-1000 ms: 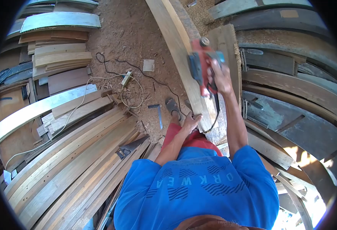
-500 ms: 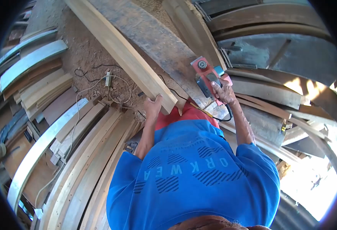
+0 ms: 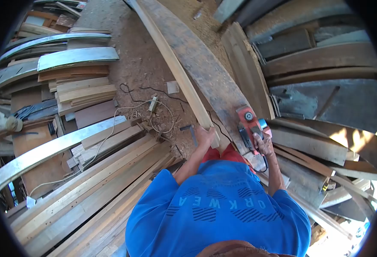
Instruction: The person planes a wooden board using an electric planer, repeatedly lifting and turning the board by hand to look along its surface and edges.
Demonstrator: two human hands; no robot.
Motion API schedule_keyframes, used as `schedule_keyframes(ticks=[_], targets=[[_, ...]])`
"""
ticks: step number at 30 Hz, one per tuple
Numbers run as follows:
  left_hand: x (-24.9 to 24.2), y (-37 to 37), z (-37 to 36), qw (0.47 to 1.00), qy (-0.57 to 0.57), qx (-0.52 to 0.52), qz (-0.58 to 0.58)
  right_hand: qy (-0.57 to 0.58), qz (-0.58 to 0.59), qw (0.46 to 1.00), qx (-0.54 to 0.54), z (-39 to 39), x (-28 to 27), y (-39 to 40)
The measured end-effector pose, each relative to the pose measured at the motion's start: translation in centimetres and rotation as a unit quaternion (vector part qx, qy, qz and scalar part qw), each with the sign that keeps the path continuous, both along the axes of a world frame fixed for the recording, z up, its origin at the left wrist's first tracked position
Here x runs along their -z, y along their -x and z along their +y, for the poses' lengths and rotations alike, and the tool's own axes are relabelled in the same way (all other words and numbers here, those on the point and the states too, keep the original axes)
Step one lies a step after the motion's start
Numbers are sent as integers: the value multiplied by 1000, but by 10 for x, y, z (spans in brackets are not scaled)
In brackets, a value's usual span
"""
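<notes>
My left hand (image 3: 204, 137) is closed around the near end of a long pale wooden plank (image 3: 177, 73). The plank runs away from me alongside the bench board (image 3: 210, 64), which is wide, dark and worn. A dark L-shaped square (image 3: 192, 134) shows just left of that hand. My right hand (image 3: 264, 144) grips the handle of a red electric planer (image 3: 249, 122) at the near end of the bench board. From the planer's rear a black cord (image 3: 264, 165) loops down toward my body.
Stacked timber (image 3: 85, 94) and curved pale boards (image 3: 77, 58) fill the left side. Long beams (image 3: 81, 192) lie at the lower left. A power strip (image 3: 153, 104) with a looped cable sits on the shavings-strewn ground. More planks (image 3: 304, 132) lean at the right.
The view has shifted, so my hands and the bench appear lower and further right. The plank has rolled and shows a narrower face. Both hands keep their grips.
</notes>
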State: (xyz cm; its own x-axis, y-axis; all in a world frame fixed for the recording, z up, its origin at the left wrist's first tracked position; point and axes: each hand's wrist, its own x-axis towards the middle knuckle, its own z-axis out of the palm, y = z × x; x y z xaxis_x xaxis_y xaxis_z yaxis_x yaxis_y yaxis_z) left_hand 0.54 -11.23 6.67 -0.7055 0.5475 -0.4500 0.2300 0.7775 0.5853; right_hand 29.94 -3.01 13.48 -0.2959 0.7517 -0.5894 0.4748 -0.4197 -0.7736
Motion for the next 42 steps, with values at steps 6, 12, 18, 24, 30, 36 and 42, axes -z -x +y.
schedule_keyframes(ticks=[6,12,18,24,30,36,42], targets=[[17,10,-10,984,-85,-31,-152,-32,-86,992,-92,16,13,-4],[11,58,-51,841,-255,-119,-461,-241,-198,940,-136,44,-66,79],[-87,48,-29,722,-353,-96,-587,11,142,970,-196,11,-28,164],[-169,37,-4,731,-342,-97,-583,17,131,972,-195,20,-158,169],[-264,25,23,572,-423,-59,-700,-246,243,890,-297,27,-285,156],[-357,21,70,401,-527,20,-749,-514,278,777,-235,5,-314,184],[-422,40,80,341,-541,33,-768,-588,377,699,-154,20,-384,222]])
